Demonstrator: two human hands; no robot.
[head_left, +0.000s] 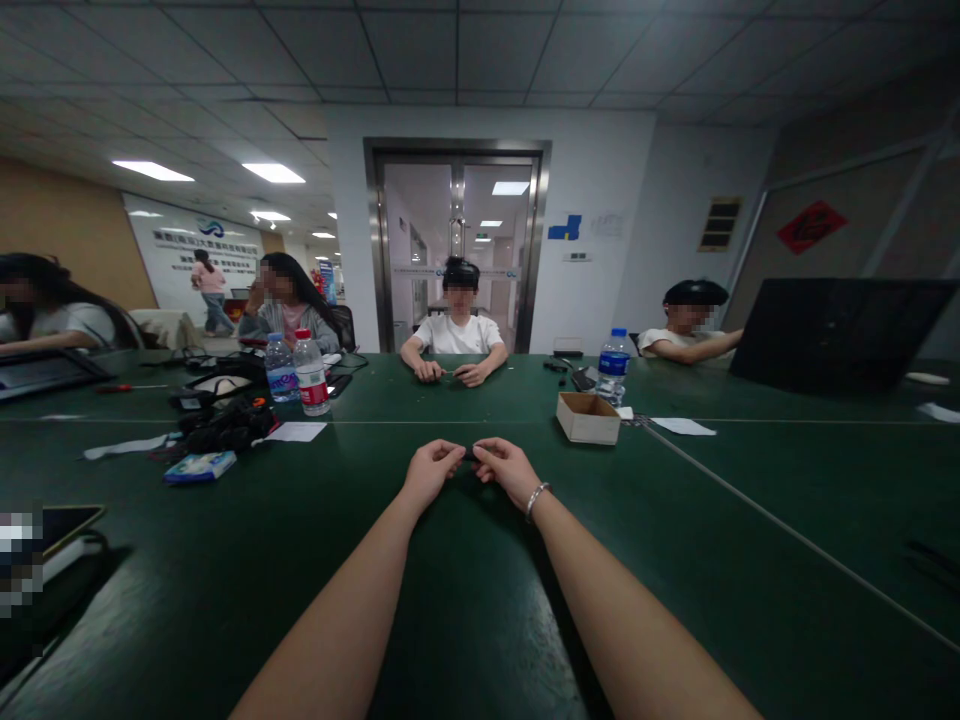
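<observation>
Both my arms reach forward over the green table (480, 560). My left hand (435, 472) and my right hand (508, 468) meet just above its surface, each in a pinch. Between the fingertips is a small dark object (470, 454), too small and too covered by fingers for me to name. Each hand seems to grip one end of it. A silver bracelet (535, 500) circles my right wrist. The nearest thing to my right hand is an open cardboard box (589, 425), apart from it.
Water bottles (311, 378) and black gear (225, 425) stand left, with a blue-white packet (199, 467). Another bottle (613, 365) is behind the box. A large black monitor (832, 335) is at right. A person in a white shirt (459, 335) sits opposite; others sit at both sides.
</observation>
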